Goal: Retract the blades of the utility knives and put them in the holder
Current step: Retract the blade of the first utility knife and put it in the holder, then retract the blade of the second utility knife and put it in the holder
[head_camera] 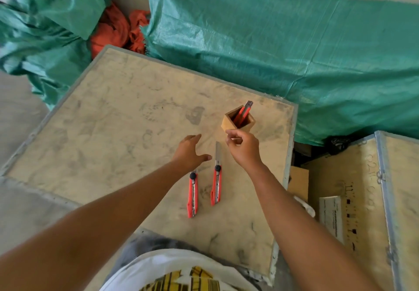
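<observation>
Two red utility knives lie side by side on the wooden crate top (127, 118). The left knife (192, 194) has its front end hidden under my left hand (190, 150), which hovers flat with fingers spread. The right knife (216, 183) shows its blade extended toward the holder. A small wooden holder (238, 121) stands beyond them with one red knife (244, 111) upright inside. My right hand (243, 146) hangs just in front of the holder, fingers loosely curled, nothing visible in it.
A green tarp (294, 48) covers the ground behind and left of the crate, with orange cloth (118, 30) between its folds. A second crate (353, 191) stands at the right, across a gap holding a cardboard piece (299, 183).
</observation>
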`<move>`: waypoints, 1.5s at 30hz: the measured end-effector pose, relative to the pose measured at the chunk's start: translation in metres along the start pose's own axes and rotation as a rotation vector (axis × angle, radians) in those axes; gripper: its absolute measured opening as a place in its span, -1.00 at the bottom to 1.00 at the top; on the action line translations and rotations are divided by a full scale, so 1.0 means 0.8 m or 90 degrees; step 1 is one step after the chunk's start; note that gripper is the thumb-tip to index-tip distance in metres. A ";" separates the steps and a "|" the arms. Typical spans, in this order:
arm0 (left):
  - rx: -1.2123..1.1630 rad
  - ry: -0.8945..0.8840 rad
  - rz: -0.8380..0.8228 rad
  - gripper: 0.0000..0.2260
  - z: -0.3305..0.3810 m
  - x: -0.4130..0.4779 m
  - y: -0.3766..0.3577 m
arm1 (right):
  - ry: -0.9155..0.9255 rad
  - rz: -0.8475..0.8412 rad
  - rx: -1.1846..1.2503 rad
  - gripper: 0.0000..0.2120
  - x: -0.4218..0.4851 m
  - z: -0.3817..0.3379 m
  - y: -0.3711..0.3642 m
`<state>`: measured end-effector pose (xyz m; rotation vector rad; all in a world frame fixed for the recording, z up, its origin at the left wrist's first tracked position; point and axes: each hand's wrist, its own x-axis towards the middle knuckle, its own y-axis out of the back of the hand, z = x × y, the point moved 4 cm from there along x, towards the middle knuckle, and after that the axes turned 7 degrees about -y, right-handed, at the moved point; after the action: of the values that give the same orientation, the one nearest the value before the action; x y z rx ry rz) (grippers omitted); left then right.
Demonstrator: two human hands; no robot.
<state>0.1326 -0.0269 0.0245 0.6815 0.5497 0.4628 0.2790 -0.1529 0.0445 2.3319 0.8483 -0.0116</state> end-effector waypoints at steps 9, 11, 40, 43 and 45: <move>0.030 0.151 -0.019 -0.22 -0.090 -0.128 -0.077 | -0.053 -0.288 -0.133 -0.69 -0.067 0.033 -0.111; 0.054 0.148 -0.033 -0.23 -0.093 -0.143 -0.094 | -0.056 -0.330 -0.157 -0.65 -0.075 0.037 -0.130; -0.336 -0.150 -0.012 -0.35 0.018 -0.143 0.020 | -0.021 -0.210 0.121 -0.76 -0.057 -0.077 0.020; -0.400 -0.151 0.026 -0.42 0.035 -0.136 0.027 | -0.004 -0.237 0.118 -0.79 -0.063 -0.079 0.037; -0.443 -0.146 0.050 -0.46 0.043 -0.130 0.033 | 0.004 -0.261 0.093 -0.79 -0.069 -0.078 0.043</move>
<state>0.0688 -0.0831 0.0978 0.0829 0.1203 0.5969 0.2426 -0.1679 0.1257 2.2481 1.3534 -0.2464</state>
